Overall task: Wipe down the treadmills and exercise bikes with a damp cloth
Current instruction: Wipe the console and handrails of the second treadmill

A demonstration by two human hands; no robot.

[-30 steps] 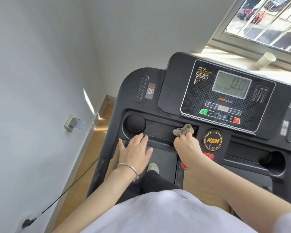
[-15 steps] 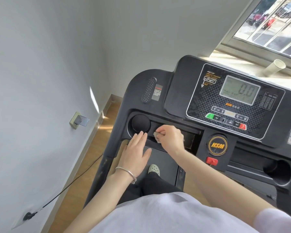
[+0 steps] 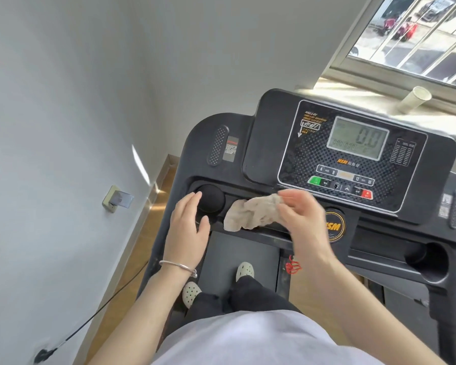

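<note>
The left hand [image 3: 188, 230] lay flat beside the round cup holder [image 3: 211, 197] of the treadmill [image 3: 269, 133], fingers straight, apparently bracing. The beige cloth [image 3: 250, 213] dangled over the console tray [image 3: 277, 229], pinched in the blurred right hand [image 3: 303, 219], probably being regathered for wiping.

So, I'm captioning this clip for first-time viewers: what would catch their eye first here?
The treadmill console with its grey display reading 0.0 fills the upper right. Just below it, the right hand holds a crumpled beige cloth, while the left hand rests beside the left cup holder.
</note>
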